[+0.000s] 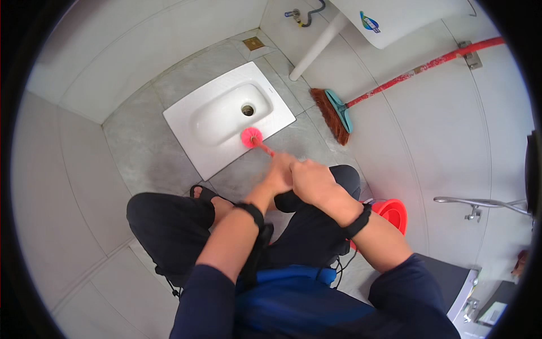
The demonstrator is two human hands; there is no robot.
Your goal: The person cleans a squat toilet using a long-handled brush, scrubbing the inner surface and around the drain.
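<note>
A white squat toilet point(204, 158) is set in the grey tiled floor, with a round drain hole near its far right end. Against its near right rim rests or hovers the pink round head of a toilet brush point(252, 137); contact is hard to tell. My left hand point(276, 174) is closed around the brush's reddish handle. Right beside it, my right hand point(312, 182) is closed at the upper end of the same handle, which its fingers mostly hide. Both wrists wear black straps.
A broom point(333, 116) with brown bristles and a red pole leans along the right wall. Beside my right knee stands a red bucket point(393, 213). A white pipe point(319, 48) runs down to the floor under a white basin point(389, 20). A shower hose point(480, 201) hangs at right.
</note>
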